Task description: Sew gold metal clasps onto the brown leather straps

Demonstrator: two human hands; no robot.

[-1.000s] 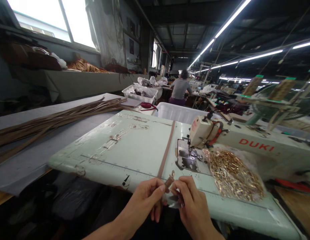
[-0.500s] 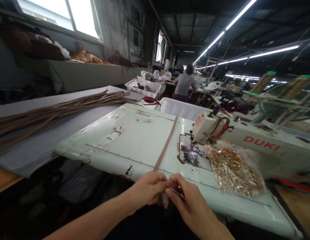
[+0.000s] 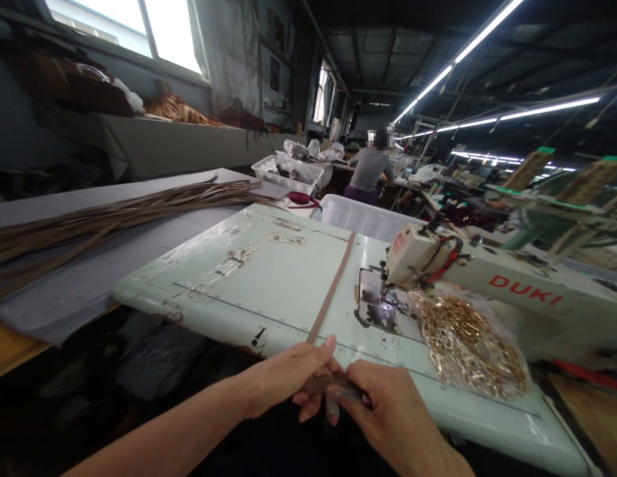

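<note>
A narrow brown strap runs across the pale green sewing table toward me and over its front edge. At that edge my left hand has its fingers curled under a brown strap piece, thumb raised. My right hand is closed on the same piece, close beside the left fingers. Something small and dark shows at the right fingers, too hidden to name. To the right of the strap stands a sewing machine marked DUKI. A clear plastic bag of gold-coloured metal hardware lies against its base.
Many long brown straps lie on the grey-covered table at left. White plastic bins stand behind the sewing table, near a dark red object. A person sits farther back. Thread cones rise at right.
My left thumb has lifted and its fingers have opened out from a tight pinch. More of the brown strap piece shows between my hands. The strap on the table stays put.
</note>
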